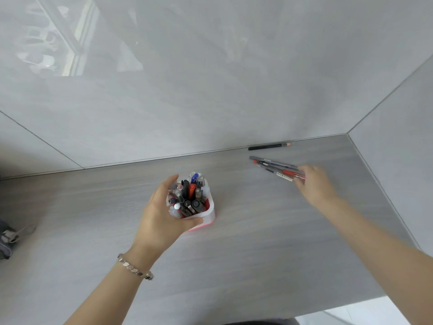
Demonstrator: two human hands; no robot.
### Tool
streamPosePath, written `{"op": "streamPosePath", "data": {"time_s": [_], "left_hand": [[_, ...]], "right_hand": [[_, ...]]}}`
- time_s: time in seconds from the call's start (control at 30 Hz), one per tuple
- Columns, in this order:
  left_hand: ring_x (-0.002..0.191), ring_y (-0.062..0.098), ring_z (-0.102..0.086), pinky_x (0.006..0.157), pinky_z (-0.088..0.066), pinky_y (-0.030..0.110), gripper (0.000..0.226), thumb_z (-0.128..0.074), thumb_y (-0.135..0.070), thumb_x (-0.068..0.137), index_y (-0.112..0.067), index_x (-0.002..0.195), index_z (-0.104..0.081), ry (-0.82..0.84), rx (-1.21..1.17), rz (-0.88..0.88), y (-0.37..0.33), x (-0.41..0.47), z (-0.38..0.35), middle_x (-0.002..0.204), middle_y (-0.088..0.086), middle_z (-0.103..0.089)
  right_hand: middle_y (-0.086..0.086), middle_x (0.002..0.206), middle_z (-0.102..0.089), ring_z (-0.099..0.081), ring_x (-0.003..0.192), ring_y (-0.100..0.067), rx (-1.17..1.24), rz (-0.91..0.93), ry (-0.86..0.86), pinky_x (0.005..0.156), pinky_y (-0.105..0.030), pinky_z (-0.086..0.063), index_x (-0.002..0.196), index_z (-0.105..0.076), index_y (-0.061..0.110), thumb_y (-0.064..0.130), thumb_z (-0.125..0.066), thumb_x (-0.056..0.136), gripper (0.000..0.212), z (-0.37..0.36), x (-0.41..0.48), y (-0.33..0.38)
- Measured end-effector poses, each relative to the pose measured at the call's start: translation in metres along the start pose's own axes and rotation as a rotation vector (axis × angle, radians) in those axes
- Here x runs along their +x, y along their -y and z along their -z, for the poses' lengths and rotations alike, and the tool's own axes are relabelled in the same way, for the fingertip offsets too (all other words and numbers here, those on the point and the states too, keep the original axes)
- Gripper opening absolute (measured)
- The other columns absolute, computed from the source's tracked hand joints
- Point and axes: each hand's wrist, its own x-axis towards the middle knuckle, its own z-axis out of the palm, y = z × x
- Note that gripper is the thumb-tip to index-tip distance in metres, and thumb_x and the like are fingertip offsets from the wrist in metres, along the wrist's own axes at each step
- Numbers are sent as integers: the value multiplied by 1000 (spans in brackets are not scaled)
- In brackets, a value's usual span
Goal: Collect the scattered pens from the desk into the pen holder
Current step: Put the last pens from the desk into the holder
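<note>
A person's left hand wraps a crowded pen holder mid-bench. The right hand, fingers closed on a bundle of pens, should lift them together; a black pencil remains by the wall.

Grey desk with fine wood grain, set into a corner. Behind it a glossy grey wall of large panels with thin seams; on the right a second wall of the same panels. Pale reflection of a window frame on the upper left of the back wall. Soft, even daylight. Strip of light floor below the desk edge.
</note>
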Motion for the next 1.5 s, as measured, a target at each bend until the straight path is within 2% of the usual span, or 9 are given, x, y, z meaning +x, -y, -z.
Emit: {"op": "streamPosePath", "data": {"time_s": [0.13,0.3,0.4,0.5,0.63,0.8,1.1,1.33,1.5], "left_hand": [[100,-1,-54,74,-35,-6,92,-88,-9,49,-39,122,-39,54,-21,-11,0,1,-6,114,-8,-53],[113,9,-51,99,-41,29,99,-89,-16,47,-58,113,-29,88,14,-52,4,-1,-6,124,-3,-49],[125,-9,-31,95,-28,2,88,-82,-18,63,-56,116,-23,78,71,-118,-2,-8,-4,141,-5,-31],[126,-21,-19,97,-24,0,64,-70,-29,73,-54,118,-33,10,39,-166,-1,-16,-1,148,-12,-22],[122,-9,-35,100,-31,6,39,-70,-34,75,-39,110,-53,-160,88,-294,8,-25,0,128,-12,-43],[94,-6,-47,79,-46,19,27,-70,-19,72,-25,98,-63,-276,125,-323,13,-28,-2,97,-14,-48],[79,-7,-53,67,-46,4,10,-71,-6,74,-11,83,-69,-148,45,-229,-9,-7,8,86,-15,-49],[72,-7,-54,62,-48,8,12,-72,-11,74,-20,79,-66,-110,30,-158,-15,0,12,85,-15,-50],[72,-12,-53,62,-44,6,12,-73,-15,73,-22,78,-66,-88,24,-144,-13,1,12,86,-16,-50]], "right_hand": [[-23,112,-57,-50,106,-40,-164,107,66,87,-46,-44,110,-56,0,14,-57,86,28,-10,-3,-3],[-22,116,-51,-50,106,-38,-212,109,226,79,-42,-42,114,-46,0,13,-50,88,29,-21,-18,9],[-19,97,-48,-50,82,-32,5,60,315,68,-32,-32,115,-41,-1,9,-47,89,29,-18,-39,19],[-12,78,-51,-44,61,-22,199,76,325,59,-33,-31,113,-41,9,7,-43,91,22,-6,-65,23],[-5,68,-52,-43,60,-20,454,154,273,60,-33,-35,81,-46,33,17,-38,96,23,23,-102,30],[22,78,-69,-57,65,2,609,240,238,57,-4,-39,78,-61,46,13,-56,88,34,65,-130,44],[18,72,-68,-58,58,-6,772,252,-79,56,-9,-43,65,-63,36,33,-77,58,16,82,-136,87],[19,59,-53,-52,61,9,557,537,-248,58,0,-36,71,-68,16,22,-79,65,14,69,-144,141],[-3,62,-65,-54,59,-11,411,684,-336,60,-14,-40,73,-67,8,19,-72,70,12,43,-140,169]]}}
